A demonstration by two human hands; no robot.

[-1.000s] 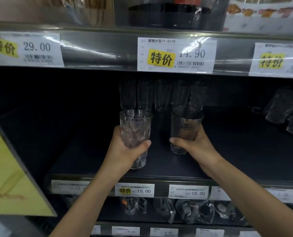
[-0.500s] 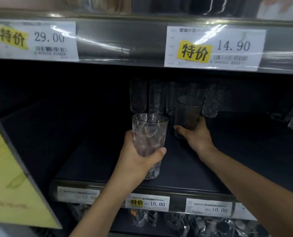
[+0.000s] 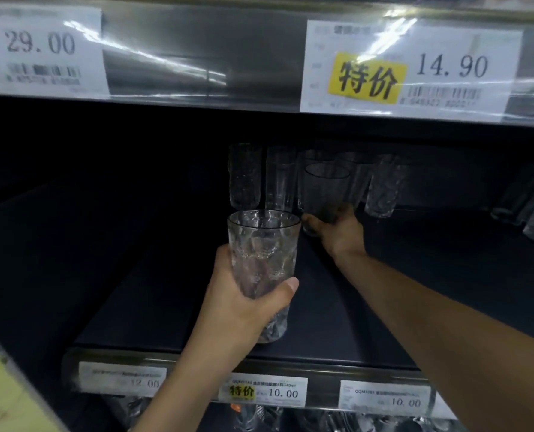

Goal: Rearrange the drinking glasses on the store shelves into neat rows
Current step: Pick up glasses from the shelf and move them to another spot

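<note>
Two drinking glasses in hand on a dark store shelf point(image 3: 337, 307). The left hand point(image 3: 243, 304) grips a clear dimpled glass point(image 3: 264, 260) around its lower half, thumb across the front and fingers curled behind, upright near the shelf's front edge above a price label point(image 3: 264, 391). Whether its base touches the shelf cannot be told. The right hand point(image 3: 340, 232) reaches deep into the shelf and holds a smooth glass point(image 3: 326, 191) low on its wall, thumb on the near side, just in front of the back row of glasses point(image 3: 278, 179).

Handling, as judged: the glasses look rigid, brittle and fairly light. The smooth wall is likely slippery, while the dimples give the fingers some purchase. A wrap around the lower or middle wall, well below the thin rim, seems the safest hold. In the dim rear of the shelf, a glass set down carelessly could knock its close-standing neighbours and chip or topple them.
</note>
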